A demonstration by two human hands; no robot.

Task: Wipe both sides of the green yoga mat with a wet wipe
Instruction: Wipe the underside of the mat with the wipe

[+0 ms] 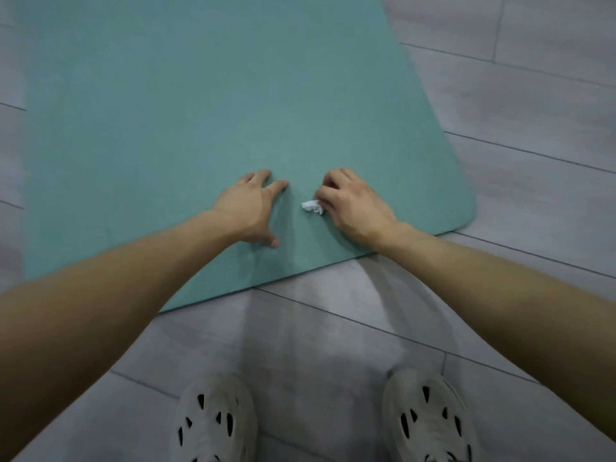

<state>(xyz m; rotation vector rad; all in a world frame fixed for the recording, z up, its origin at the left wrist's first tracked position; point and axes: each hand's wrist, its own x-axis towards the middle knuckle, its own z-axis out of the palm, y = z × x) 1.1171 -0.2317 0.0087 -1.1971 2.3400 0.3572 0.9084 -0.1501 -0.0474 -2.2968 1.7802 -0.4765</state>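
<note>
Head: left hand point(248, 208) flat; right point(353, 205) grips wipe point(312, 207).

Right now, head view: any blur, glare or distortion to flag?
Head view: soft throughout; wide-angle stretches the forearms at the edges; flat dim light, no glare on the mat; faint shadows on the floor; wipe in the right hand reads near-white, little detail.

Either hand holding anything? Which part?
Right hand grips a crumpled white wipe, bunched under its fingers, one end poking out by the thumb. Left hand holds nothing, flat on the mat.
</note>
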